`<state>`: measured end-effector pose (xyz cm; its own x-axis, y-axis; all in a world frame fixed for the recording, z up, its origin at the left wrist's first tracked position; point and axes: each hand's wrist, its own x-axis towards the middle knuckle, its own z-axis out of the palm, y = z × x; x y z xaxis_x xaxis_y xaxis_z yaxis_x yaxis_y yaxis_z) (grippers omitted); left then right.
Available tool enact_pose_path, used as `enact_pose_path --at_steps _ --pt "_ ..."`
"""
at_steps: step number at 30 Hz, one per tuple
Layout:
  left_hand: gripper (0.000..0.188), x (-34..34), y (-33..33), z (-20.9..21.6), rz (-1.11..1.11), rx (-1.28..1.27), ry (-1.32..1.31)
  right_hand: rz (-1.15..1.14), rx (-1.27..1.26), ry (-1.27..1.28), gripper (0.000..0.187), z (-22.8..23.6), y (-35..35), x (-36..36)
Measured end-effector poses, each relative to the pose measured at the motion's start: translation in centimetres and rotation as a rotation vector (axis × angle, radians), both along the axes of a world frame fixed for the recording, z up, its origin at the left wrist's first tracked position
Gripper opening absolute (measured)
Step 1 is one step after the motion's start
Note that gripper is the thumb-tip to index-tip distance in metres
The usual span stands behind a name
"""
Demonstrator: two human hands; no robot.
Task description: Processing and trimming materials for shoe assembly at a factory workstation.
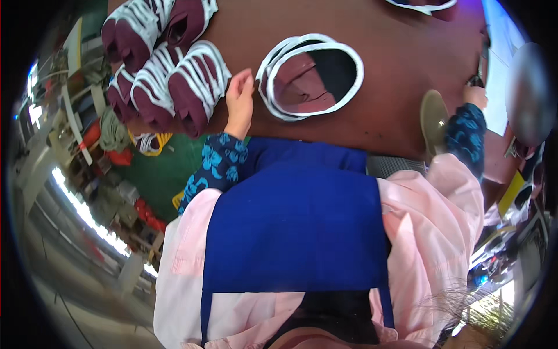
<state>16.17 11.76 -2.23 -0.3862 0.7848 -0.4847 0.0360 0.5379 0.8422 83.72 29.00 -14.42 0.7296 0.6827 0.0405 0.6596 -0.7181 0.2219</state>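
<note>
My left hand [239, 100] is raised at the table's near edge, its fingers loosely stretched with nothing in them. Just right of it lie a couple of overlapping shoe uppers [299, 81], maroon and black with white bound rims forming an oval. On its other side are bundles of maroon and white uppers [195, 87], nested in stacks. Far off to the right, my right hand [476, 96] is closed around the lower end of a dark, narrow tool [482, 64]. That tool lies by the table's right side; its exact kind is unclear.
The brown tabletop [395, 87] carries everything. A smooth olive, rounded form [433, 119] stands by its near right edge. Another white-rimmed piece [427, 7] is cut off at the top. White sheets [497, 87] lie at right, and a blurred grey oval object [530, 96] stands beyond.
</note>
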Motion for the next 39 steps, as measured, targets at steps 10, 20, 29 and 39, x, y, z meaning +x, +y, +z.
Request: enact_pose_path --at_steps 10,20,29,39 --pt "0.027 3.4 7.5 1.1 -0.573 0.188 0.840 0.081 0.309 1.293 0.019 6.7 -3.4 -14.6" --pt "0.022 1.5 11.0 0.1 -0.191 -0.079 -0.169 0.821 0.035 1.042 0.054 16.1 -12.0 -38.7" --pt "0.021 0.4 9.2 -0.1 -0.074 0.071 -0.164 1.195 -0.250 0.860 0.046 14.0 -9.9 -41.4" --pt "0.082 -1.2 -2.1 -1.2 0.012 -0.566 -0.481 0.863 0.087 0.798 0.059 16.9 -13.4 -34.5"
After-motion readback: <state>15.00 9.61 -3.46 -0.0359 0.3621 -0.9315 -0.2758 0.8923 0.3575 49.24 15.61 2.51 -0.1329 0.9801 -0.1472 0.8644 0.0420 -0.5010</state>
